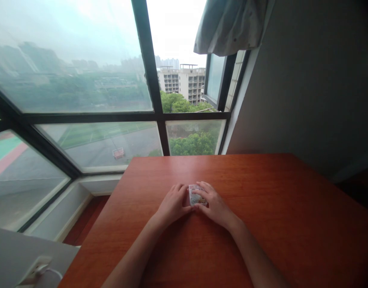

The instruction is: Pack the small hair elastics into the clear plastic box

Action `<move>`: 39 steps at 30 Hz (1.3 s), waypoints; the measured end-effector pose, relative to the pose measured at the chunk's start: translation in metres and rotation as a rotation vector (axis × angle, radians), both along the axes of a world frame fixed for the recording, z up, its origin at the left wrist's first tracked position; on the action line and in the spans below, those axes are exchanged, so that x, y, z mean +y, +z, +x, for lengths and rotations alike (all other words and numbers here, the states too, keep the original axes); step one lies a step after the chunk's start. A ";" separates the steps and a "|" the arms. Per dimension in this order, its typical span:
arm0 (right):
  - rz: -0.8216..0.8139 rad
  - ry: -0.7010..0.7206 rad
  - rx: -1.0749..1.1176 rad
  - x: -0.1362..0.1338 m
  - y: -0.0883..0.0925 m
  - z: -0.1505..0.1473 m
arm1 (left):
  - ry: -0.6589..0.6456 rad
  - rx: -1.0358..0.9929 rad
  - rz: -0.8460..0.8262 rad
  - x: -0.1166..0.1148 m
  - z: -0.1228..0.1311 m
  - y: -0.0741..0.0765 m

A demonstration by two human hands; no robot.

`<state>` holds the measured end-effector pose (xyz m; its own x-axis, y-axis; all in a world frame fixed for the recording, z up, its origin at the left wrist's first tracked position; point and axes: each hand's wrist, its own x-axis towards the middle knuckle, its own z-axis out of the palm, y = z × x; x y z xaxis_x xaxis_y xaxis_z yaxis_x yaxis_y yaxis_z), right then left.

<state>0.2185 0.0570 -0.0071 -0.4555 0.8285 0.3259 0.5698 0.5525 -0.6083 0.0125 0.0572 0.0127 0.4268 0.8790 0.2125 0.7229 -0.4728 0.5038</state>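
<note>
Outside, a pale multi-storey concrete building (193, 82) above rounded green treetops (187, 104). Nearer, a wide window (112, 117) of glass panes in thick dark frames, with one casement (221, 86) swung ajar at the right. Beside that, a plain dark-grey wall (301, 80), deep in shadow. Below, a broad reddish-brown table (268, 188) with a smooth wood-grain top. Across the window's upper right corner, a grey cloth curtain (232, 30) in loose folds. Over the table, two bare forearms angled inward, ending in a left hand (173, 204) and a right hand (215, 202), both with curved fingers. At lower left, a white wall socket (30, 275) with a plug and white cord. Smallest, a pale rectangular thing with multicoloured print (193, 198), on the table between both hands. Right fingers laid across its top, thumb by the near edge: grasping it. Left fingers bent beside its left edge, thumb toward the near corner; gripping or merely steadying, impossible to tell.
</note>
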 end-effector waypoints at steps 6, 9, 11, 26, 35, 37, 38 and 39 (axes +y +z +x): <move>0.012 0.006 -0.004 -0.001 0.006 0.001 | -0.008 -0.001 -0.021 0.001 -0.001 -0.002; 0.028 0.010 -0.008 -0.001 0.007 0.001 | -0.012 0.006 -0.025 0.002 -0.001 -0.002; 0.035 0.011 -0.016 -0.001 0.007 0.001 | -0.015 0.013 -0.024 0.002 -0.001 -0.002; 0.021 0.016 -0.028 -0.002 0.013 0.001 | -0.023 0.031 -0.005 0.000 0.000 -0.001; -0.030 0.024 0.009 0.004 0.007 0.005 | -0.041 0.027 -0.003 -0.001 0.000 0.000; -0.052 0.025 0.022 0.005 0.006 0.006 | -0.063 0.012 -0.021 -0.001 -0.002 0.001; -0.063 0.026 0.032 0.005 0.006 0.006 | -0.073 -0.001 -0.032 0.000 -0.003 0.001; -0.072 0.027 0.043 0.006 0.005 0.007 | -0.077 -0.017 -0.043 0.001 -0.004 0.001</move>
<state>0.2250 0.0627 -0.0017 -0.4648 0.8381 0.2854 0.5275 0.5211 -0.6710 0.0089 0.0579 0.0138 0.4902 0.8522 0.1831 0.6761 -0.5043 0.5372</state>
